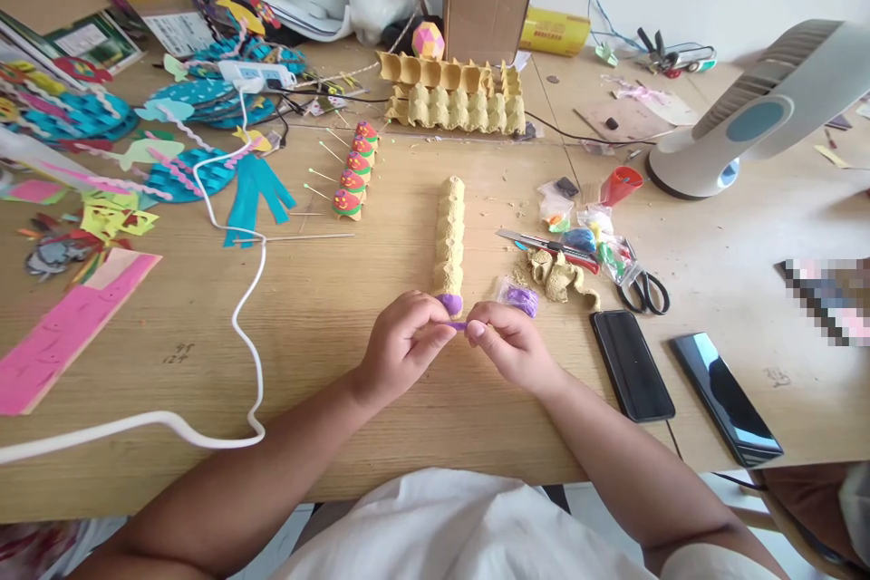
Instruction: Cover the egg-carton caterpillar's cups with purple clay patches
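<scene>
Between my left hand (411, 340) and my right hand (509, 344) stretches a small piece of purple modelling clay (459, 325), pinched at each end by thumb and finger. Just beyond my fingertips lies an egg-carton strip (449, 231), a single row of pale yellow bumps. Its nearest bump has a purple clay covering (449, 303). To the right of the strip, a clear bag with more purple clay (520, 297) rests on the wood.
Right of the strip lie a utility knife (544, 243), black-handled scissors (644, 292), carton scraps (557, 276) and two phones (633, 366). A painted caterpillar strip (355, 170) stands left. Egg cartons (455, 107) sit behind. A white fan (740, 122) is right; a white cable (248, 335) snakes left.
</scene>
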